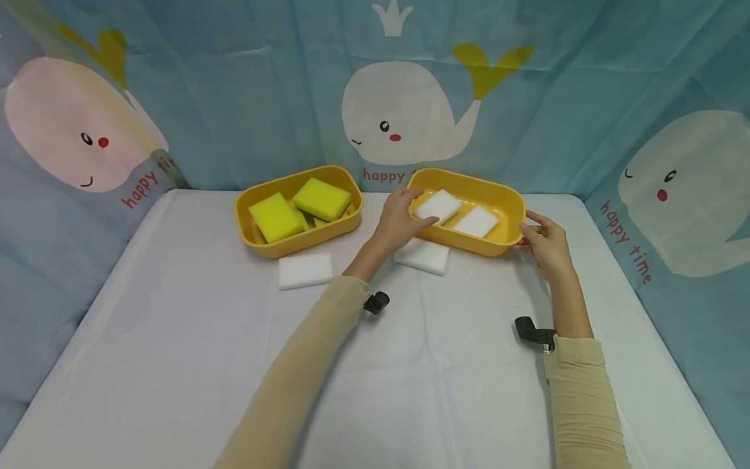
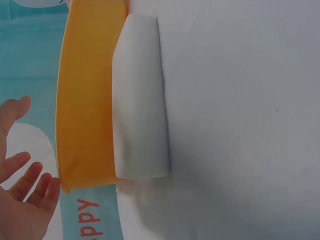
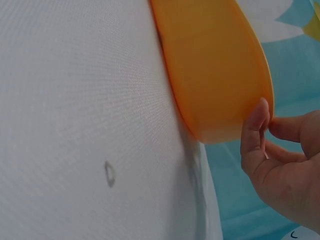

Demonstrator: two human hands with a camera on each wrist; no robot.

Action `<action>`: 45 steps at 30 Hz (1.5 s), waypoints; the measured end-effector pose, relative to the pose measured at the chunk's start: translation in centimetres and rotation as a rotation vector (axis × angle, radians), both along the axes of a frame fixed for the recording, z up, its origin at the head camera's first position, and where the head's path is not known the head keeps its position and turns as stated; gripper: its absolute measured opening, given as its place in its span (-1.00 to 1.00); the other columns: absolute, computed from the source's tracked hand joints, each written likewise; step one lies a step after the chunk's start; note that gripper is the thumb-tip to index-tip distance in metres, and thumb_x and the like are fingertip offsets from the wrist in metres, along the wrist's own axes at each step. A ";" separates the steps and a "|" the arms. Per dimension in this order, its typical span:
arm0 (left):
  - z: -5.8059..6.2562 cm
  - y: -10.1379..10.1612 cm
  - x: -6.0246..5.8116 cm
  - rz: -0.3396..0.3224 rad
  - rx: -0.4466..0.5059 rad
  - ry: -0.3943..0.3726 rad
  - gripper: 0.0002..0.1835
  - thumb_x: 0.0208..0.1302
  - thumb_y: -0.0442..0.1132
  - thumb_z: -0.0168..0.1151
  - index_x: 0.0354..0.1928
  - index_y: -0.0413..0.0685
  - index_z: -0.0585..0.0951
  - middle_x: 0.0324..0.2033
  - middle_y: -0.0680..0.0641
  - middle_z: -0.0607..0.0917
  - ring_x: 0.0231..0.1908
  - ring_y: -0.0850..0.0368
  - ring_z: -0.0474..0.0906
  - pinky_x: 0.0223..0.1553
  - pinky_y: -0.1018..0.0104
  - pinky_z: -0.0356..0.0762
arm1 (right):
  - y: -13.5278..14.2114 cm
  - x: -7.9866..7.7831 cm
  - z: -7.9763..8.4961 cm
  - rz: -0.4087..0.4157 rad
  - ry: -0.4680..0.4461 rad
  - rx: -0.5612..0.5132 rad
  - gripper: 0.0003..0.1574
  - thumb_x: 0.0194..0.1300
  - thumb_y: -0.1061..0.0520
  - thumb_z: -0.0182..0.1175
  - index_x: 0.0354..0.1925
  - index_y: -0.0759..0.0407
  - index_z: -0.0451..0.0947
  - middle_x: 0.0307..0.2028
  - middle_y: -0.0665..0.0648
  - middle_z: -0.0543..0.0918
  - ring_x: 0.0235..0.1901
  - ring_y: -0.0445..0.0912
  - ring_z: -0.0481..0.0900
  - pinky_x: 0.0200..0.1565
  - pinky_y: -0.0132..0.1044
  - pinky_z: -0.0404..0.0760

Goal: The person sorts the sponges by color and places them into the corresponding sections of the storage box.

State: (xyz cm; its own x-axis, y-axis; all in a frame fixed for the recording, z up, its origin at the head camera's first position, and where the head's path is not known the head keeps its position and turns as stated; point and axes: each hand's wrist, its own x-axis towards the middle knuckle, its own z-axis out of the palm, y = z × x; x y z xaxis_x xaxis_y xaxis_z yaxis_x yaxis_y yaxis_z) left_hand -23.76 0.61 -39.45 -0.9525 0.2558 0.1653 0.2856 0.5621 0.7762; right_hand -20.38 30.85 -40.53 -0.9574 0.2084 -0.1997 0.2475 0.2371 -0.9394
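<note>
My left hand [image 1: 398, 220] hovers at the left end of the right yellow tray [image 1: 482, 246], fingers spread and curved, with nothing between them. In the left wrist view its fingers [image 2: 30, 182] stand apart from the tray wall. My right hand [image 3: 282, 167] pinches the rim at the tray's right end between thumb and fingers. Inside that tray lie two white sponges, a left one [image 1: 439, 206] near my left fingertips and a right one [image 1: 477, 222]. Another white sponge [image 2: 140, 100] lies on the table against the tray's front wall.
To the left stands a second yellow tray [image 1: 305, 243] holding several yellow sponges [image 1: 323, 198]. In front of it a white sponge [image 1: 305, 270] rests on the white table [image 1: 176, 345]. A blue whale-print curtain [image 1: 263, 98] hangs behind and at both sides.
</note>
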 end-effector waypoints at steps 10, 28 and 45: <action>-1.1 -0.9 1.1 0.046 0.059 -0.001 -0.20 0.37 -0.10 0.49 0.52 -0.25 0.38 0.32 -0.25 0.46 0.28 -0.12 0.46 0.34 0.09 0.50 | -0.2 -0.2 0.0 -0.017 -0.010 0.029 -0.22 0.67 0.05 0.05 0.68 0.12 0.08 -0.04 0.07 0.45 -0.35 -0.28 0.54 -0.21 -0.57 0.70; -4.2 -1.9 2.2 0.081 0.152 -0.118 -0.16 0.29 -0.12 0.55 0.45 -0.30 0.33 0.24 -0.27 0.48 0.18 -0.16 0.48 0.28 0.06 0.54 | -0.1 -0.2 0.0 -0.021 -0.016 0.017 -0.22 0.66 0.05 0.06 0.68 0.10 0.09 -0.04 0.06 0.46 -0.35 -0.28 0.55 -0.21 -0.55 0.70; -4.2 -2.6 3.2 -0.069 -0.005 -0.212 -0.15 0.24 -0.10 0.59 0.44 -0.31 0.38 0.31 -0.26 0.48 0.29 -0.14 0.44 0.40 0.05 0.45 | 0.0 -0.1 -0.1 -0.022 -0.016 0.004 -0.22 0.66 0.06 0.07 0.68 0.12 0.09 -0.05 0.07 0.45 -0.37 -0.28 0.54 -0.24 -0.56 0.69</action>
State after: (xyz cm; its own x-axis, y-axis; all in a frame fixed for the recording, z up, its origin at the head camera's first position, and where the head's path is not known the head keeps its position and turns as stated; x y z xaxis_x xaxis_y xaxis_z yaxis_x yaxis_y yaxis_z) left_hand -20.55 -1.95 -43.68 -0.9461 0.3217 -0.0382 0.1542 0.5509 0.8202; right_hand -20.51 30.83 -40.60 -0.9493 0.2297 -0.2145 0.2680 0.2349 -0.9343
